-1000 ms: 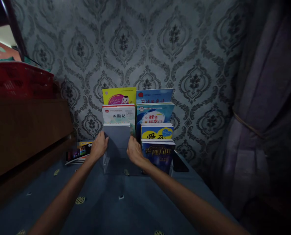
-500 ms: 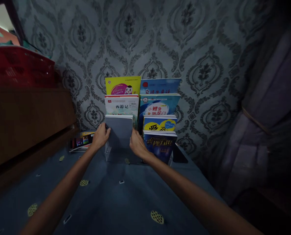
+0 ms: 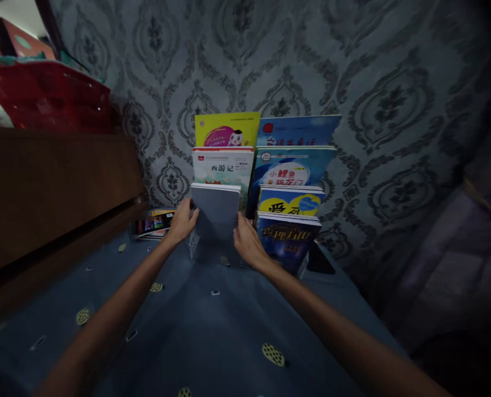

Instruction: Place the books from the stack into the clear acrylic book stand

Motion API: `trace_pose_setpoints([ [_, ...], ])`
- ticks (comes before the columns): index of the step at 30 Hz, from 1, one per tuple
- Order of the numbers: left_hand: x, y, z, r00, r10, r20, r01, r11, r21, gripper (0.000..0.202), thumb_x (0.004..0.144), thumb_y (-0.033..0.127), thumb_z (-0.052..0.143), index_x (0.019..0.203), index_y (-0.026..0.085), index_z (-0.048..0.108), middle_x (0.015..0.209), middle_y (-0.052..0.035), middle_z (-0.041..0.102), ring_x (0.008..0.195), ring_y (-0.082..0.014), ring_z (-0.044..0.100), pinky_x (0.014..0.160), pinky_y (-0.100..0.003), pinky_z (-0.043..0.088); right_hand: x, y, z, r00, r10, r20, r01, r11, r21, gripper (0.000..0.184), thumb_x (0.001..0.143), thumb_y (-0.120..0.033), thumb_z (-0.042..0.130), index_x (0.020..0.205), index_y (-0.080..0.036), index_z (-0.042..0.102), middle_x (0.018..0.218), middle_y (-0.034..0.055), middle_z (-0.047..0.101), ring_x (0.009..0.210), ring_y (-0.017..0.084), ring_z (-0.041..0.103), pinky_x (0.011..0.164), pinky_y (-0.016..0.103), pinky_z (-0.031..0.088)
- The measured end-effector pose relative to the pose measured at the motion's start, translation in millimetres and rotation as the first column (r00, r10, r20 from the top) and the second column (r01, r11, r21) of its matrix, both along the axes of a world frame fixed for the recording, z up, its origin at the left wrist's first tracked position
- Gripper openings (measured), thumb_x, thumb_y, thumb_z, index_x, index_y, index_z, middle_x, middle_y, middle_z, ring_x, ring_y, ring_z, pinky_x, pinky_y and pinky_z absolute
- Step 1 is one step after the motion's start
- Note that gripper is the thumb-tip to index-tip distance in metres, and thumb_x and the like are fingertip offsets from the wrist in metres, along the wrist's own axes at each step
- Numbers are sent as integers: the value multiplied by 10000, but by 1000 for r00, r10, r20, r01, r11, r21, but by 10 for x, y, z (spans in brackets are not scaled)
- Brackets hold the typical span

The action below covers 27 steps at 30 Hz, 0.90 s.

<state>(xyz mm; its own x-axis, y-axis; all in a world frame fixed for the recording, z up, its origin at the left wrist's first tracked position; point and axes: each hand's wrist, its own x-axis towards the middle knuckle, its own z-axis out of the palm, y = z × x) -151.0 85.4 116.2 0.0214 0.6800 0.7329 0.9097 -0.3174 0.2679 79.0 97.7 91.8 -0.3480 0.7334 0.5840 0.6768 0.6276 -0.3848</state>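
Note:
A plain grey book [image 3: 215, 212] stands upright in the front left place of a clear stand [image 3: 192, 247]. My left hand [image 3: 183, 222] grips its left edge, and my right hand [image 3: 248, 241] grips the right edge, fingers partly hidden behind it. Behind the grey book rise a white picture book [image 3: 223, 165] and a yellow book [image 3: 228, 128]. In the right column, a dark blue book [image 3: 287, 240] is in front, then a yellow-and-blue book [image 3: 290, 203], a teal book [image 3: 295, 165] and a blue book [image 3: 298, 129] at the back.
The stand rests on a blue patterned cloth [image 3: 195, 331] against a wallpapered wall [image 3: 158, 82]. Several flat books or magazines [image 3: 154, 225] lie to the left. A dark flat object [image 3: 320, 259] lies at right. A red basket [image 3: 59, 96] sits on a wooden headboard [image 3: 55, 187].
The view has shifted, so the books and stand appear further right, higher and slightly larger. Both hands keep their hold on the grey book, which stays in the same place in the stand.

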Motion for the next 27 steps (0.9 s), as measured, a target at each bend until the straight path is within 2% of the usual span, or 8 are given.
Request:
trace_pose_setpoints([
  [4,-78,-89,-230,997,28,-71,-32,998,-62,434,982,256,402,1395,136,349,1310,-156,549,1219,-218,542,1036,-370,437,66,-146,-193,992,120,-26,-119,991,59,598,942,-182,335,1523,-53,280,1466,229,469,1403,297,420,1166,504,352],
  [7,-280,-159,-438,983,112,-147,-138,974,-180,433,965,224,428,1389,141,397,1332,-164,555,1265,-235,520,1067,-394,416,150,-329,-414,978,209,-4,-208,974,85,555,969,-192,311,1521,-132,318,1496,178,452,1414,254,411,1163,478,373],
  [11,-738,-203,-615,912,318,-257,-393,856,-336,498,889,122,459,1386,108,438,1405,-259,498,1354,-356,434,1097,-605,316,286,-553,-752,958,280,64,-281,960,2,538,955,-147,354,1483,-240,406,1508,121,461,1400,238,437,1138,492,412],
  [13,-982,-208,-646,861,398,-317,-501,772,-391,584,859,131,500,1433,99,396,1494,-297,393,1421,-422,327,1082,-711,241,352,-621,-919,949,303,84,-302,953,-31,513,958,-147,368,1452,-255,450,1502,114,474,1386,240,457,1127,493,428],
  [15,-1188,-212,-654,817,437,-376,-572,696,-434,617,855,125,494,1460,113,376,1522,-298,362,1437,-447,292,1055,-756,227,407,-655,-1074,948,309,77,-307,951,-42,478,962,-162,384,1416,-256,496,1489,111,491,1368,244,481,1111,476,453],
  [18,-1383,-228,-658,777,432,-458,-624,621,-474,583,878,80,412,1457,150,400,1456,-274,474,1369,-416,424,1035,-751,266,461,-661,-1254,951,305,48,-302,952,-48,419,970,-197,413,1360,-243,560,1446,118,535,1334,250,522,1085,445,489],
  [22,-1453,-268,-684,747,375,-549,-647,599,-472,559,894,34,360,1430,174,437,1365,-233,570,1233,-359,569,1043,-706,293,490,-645,-1355,949,313,30,-312,949,-40,379,974,-217,428,1310,-235,600,1418,121,561,1309,256,546,1081,467,492],
  [27,-1434,-311,-705,706,347,-618,-672,605,-428,530,929,48,395,1443,172,424,1424,-246,503,1285,-377,516,1038,-680,322,492,-645,-1329,943,331,41,-330,943,-33,339,968,-211,448,1244,-232,644,1398,123,582,1289,258,566,1057,460,513],
])
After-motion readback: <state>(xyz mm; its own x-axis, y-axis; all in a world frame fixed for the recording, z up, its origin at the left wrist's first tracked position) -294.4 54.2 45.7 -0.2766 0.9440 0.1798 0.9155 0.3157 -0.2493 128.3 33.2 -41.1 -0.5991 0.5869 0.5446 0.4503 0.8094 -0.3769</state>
